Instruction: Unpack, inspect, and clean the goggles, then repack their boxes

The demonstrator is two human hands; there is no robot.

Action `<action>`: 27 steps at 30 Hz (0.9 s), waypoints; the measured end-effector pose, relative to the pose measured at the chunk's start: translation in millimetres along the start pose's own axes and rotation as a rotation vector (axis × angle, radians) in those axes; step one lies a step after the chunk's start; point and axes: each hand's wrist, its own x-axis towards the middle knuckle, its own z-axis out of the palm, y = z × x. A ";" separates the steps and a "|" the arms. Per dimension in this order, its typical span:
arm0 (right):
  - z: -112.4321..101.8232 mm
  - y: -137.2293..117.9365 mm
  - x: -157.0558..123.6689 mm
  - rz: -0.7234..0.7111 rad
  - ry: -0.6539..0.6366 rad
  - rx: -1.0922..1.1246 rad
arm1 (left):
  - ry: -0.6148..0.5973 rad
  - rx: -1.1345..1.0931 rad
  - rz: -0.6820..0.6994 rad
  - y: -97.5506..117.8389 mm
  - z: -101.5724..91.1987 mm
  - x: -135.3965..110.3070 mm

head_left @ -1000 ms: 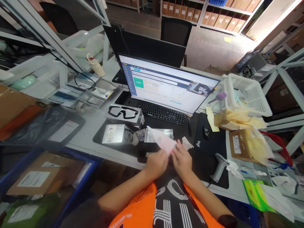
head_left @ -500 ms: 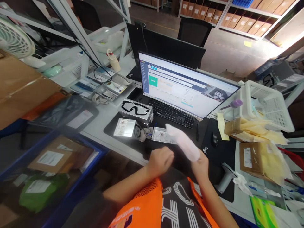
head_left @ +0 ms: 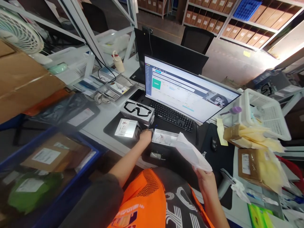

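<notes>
My right hand (head_left: 206,179) grips a white plastic pouch (head_left: 191,152) and holds it up over the black desk mat (head_left: 180,164). My left hand (head_left: 145,136) reaches forward onto the mat, its fingers closed over a small grey cloth item that it mostly hides, between a small silver box (head_left: 125,128) and an open silver tray (head_left: 164,138). A goggles box (head_left: 137,110) printed with a black goggle outline lies just behind the left hand. A small packet (head_left: 155,155) lies on the mat near my body.
A monitor (head_left: 187,91) and keyboard (head_left: 172,116) stand behind the mat, with a mouse (head_left: 214,143) on a pad at right. A handheld scanner (head_left: 223,182), yellow padded envelopes (head_left: 258,134) and a white basket (head_left: 266,110) crowd the right. Blue bins with parcels (head_left: 47,158) sit at left.
My hands have parted: the left went forward to the grey item by the silver box, and the right carried the white pouch to the right and lower. The camera turned left.
</notes>
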 end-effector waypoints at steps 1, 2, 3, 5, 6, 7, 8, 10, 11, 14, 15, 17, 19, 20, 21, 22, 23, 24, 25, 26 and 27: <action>0.0 0.0 -1.4 0.004 -0.004 -0.013 | 0.001 0.002 -0.006 0.8 -0.6 2.1; -0.5 -0.3 -2.1 0.008 -0.005 -0.026 | 0.007 0.001 -0.009 0.9 -1.8 2.8; -1.4 -0.6 -2.4 0.010 -0.007 -0.037 | 0.022 -0.003 -0.009 0.4 -3.4 1.8; -3.9 -1.3 -1.7 0.012 -0.012 -0.047 | 0.083 -0.020 -0.008 -1.8 -7.8 -5.3; -5.2 -1.5 -0.9 0.010 -0.009 -0.045 | 0.130 -0.033 -0.010 -3.0 -10.5 -11.3; -6.2 -1.6 0.0 0.008 0.000 -0.040 | 0.186 -0.048 -0.012 -4.0 -13.3 -18.9; -7.0 -1.6 0.9 0.005 0.010 -0.034 | 0.247 -0.065 -0.012 -4.5 -16.0 -27.7; -7.3 -1.5 2.7 -0.007 0.028 -0.027 | 0.360 -0.105 0.006 -4.4 -20.0 -47.8; -6.9 -1.4 3.4 -0.014 0.032 -0.027 | 0.404 -0.127 0.027 -3.8 -20.7 -58.3; -4.7 -1.9 3.6 -0.031 0.026 -0.042 | 0.463 -0.181 0.114 -3.4 -15.5 -87.5; -4.2 -2.3 3.1 -0.030 0.021 -0.057 | 0.465 -0.191 0.135 -4.5 -11.7 -95.7; -4.2 -2.6 1.3 -0.022 0.015 -0.100 | 0.461 -0.197 0.140 -8.9 -2.7 -109.5; -6.0 -1.7 -0.8 -0.009 0.017 -0.136 | 0.455 -0.179 0.111 -15.8 5.7 -120.4; -7.4 -0.7 -1.8 -0.001 0.017 -0.147 | 0.441 -0.156 0.102 -19.4 9.0 -125.0; -8.8 0.6 -2.6 0.008 0.015 -0.156 | 0.419 -0.126 0.103 -22.8 11.7 -128.8; -10.1 2.0 -3.3 0.017 0.010 -0.165 | 0.391 -0.092 0.114 -25.6 13.6 -132.0; -11.2 3.5 -4.0 0.026 0.003 -0.176 | 0.364 -0.059 0.131 -27.6 14.8 -134.3; -11.8 4.8 -4.6 0.034 -0.008 -0.192 | 0.341 -0.031 0.149 -28.8 15.5 -135.7; -12.0 5.6 -5.2 0.040 -0.020 -0.210 | 0.325 -0.010 0.164 -29.2 15.8 -136.3; -11.8 6.0 -5.8 0.043 -0.029 -0.231 | 0.320 0.002 0.172 -28.9 15.8 -136.0; -11.2 5.9 -6.5 0.042 -0.039 -0.254 | 0.321 0.007 0.174 -28.2 15.6 -135.2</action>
